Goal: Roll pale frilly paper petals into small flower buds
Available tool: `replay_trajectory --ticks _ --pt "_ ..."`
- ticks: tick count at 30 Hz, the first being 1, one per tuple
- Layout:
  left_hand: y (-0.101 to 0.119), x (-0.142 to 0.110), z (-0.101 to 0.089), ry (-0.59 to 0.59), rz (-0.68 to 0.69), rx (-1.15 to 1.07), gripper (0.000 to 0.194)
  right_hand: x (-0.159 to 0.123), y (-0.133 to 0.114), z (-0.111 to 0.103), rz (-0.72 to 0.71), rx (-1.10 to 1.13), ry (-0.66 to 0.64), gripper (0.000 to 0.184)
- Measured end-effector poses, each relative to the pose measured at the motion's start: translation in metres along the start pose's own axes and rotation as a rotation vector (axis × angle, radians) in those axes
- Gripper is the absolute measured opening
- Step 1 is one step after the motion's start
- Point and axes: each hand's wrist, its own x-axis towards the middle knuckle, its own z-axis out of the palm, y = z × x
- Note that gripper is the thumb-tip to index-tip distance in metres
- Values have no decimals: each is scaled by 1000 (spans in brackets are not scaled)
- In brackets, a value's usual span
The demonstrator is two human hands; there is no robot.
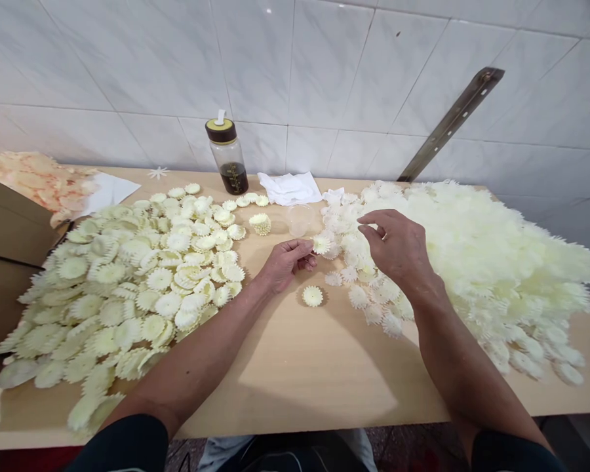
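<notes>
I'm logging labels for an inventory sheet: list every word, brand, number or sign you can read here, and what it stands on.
Readable text: none.
Bottle: yellowish scale-like markings on its lower side, too small and blurred to read.
Toothed discs, slanted bar and tiled wall: no lettering to be seen.

tbl (324,387): L disc pile (142,282) | R disc heap (496,262) | ctr lone disc (313,296) | back bottle (227,157)
</notes>
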Motion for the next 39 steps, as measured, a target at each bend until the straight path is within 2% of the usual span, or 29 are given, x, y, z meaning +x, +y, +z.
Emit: replay_trajectory --ticks 6,11,14,17,20,28,33,36,39 --pt "2 -3 6 -33 -18 5 42 -9 -22 17 109 253 -250 34" --pt "2 -5 7 -87 -18 58 43 -13 -24 29 135 267 -332 29" --pt "1 -4 7 -92 -21 65 44 -12 -25 29 157 288 -322 26" --pt "0 -3 7 -49 -7 38 44 -12 -28 26 159 299 -305 23" --pt "-2 -1 6 -18 11 -2 45 -12 -30 25 130 298 -323 24" --pt "-1 -2 6 -26 15 -6 46 -15 -24 33 55 254 -345 29" --pt "-1 -2 9 -1 26 22 47 -15 -25 38 9 231 -281 19" --pt "-2 -2 11 34 35 53 47 -17 -27 39 -10 218 -290 20" --pt "-4 -1 12 62 47 68 47 -19 -27 40 37 233 -289 13"
